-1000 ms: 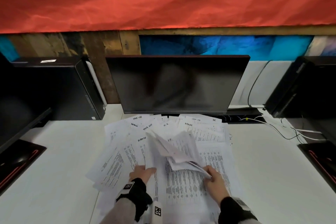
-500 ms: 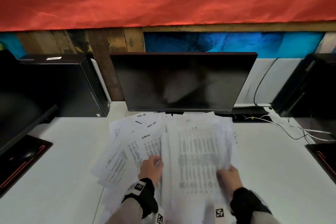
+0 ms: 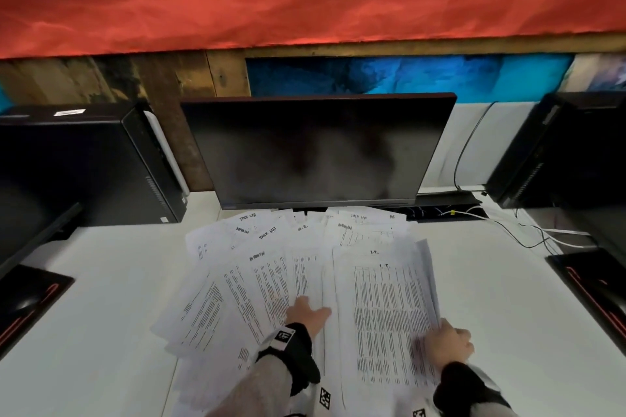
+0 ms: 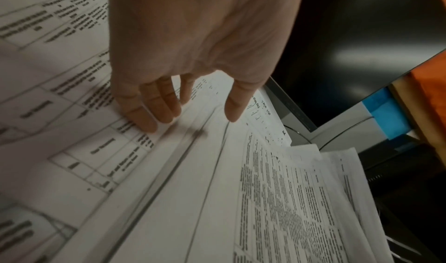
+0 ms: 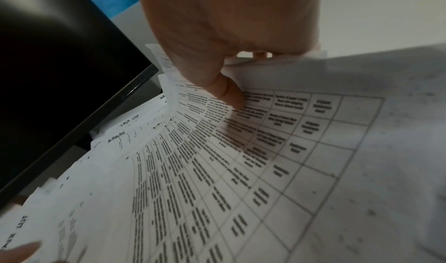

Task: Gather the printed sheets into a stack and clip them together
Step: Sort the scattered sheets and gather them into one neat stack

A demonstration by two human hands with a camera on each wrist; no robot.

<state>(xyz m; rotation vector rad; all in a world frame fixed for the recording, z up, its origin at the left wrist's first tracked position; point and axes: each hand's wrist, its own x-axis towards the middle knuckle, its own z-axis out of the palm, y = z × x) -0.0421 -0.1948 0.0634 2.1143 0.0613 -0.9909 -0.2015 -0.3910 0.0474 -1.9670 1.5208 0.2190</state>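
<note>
So the bundle of white printed sheets that was lifted up off the pile half a second ago is now lying down flat again on the right part of the spread, and the left hand has slid forward. Nearest to the camera, the right hand pinches the bundle's right edge, thumb on top of the printed table, fingers curled under the paper. The left hand lies flat with straight fingers pressing on the loose sheets just left of the bundle, holding nothing. All the paper is fanned out over the middle of the white desk, not squared up. Past the far edges of the sheets stands a black monitor with a dark screen. A black computer tower sits back left, another one back right.
</note>
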